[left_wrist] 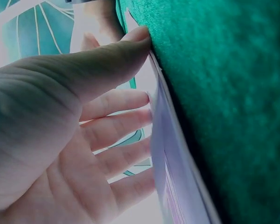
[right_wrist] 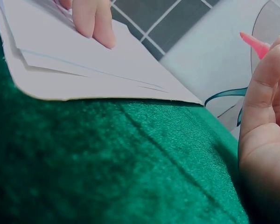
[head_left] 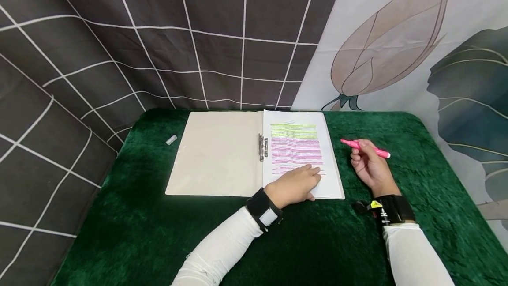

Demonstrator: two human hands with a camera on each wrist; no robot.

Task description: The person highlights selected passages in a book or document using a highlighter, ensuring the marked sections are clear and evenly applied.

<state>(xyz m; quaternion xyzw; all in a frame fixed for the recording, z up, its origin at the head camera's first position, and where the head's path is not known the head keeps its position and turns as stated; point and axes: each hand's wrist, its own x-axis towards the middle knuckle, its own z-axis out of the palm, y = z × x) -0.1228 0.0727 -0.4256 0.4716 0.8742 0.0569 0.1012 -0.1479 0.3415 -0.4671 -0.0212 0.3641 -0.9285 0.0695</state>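
An open cream folder (head_left: 220, 156) lies flat, with a printed sheet (head_left: 295, 144) on its right side. Lines on the sheet are marked yellow-green at the top and pink below. My left hand (head_left: 295, 184) rests on the sheet's lower part, its fingers (left_wrist: 116, 126) extended against the paper and its thumb by the near edge. To the right of the folder, my right hand (head_left: 371, 167) holds a pink highlighter (head_left: 382, 153) above the table, its uncapped tip (right_wrist: 252, 42) pointing left, apart from the sheet.
A metal clip (head_left: 261, 147) sits along the folder's spine. Left of the folder lies a small whitish block (head_left: 171, 140). Green plush cloth (head_left: 131, 220) covers the table. Behind it hang a dark grid-patterned curtain (head_left: 214, 52) and a flower-printed sheet (head_left: 389, 43).
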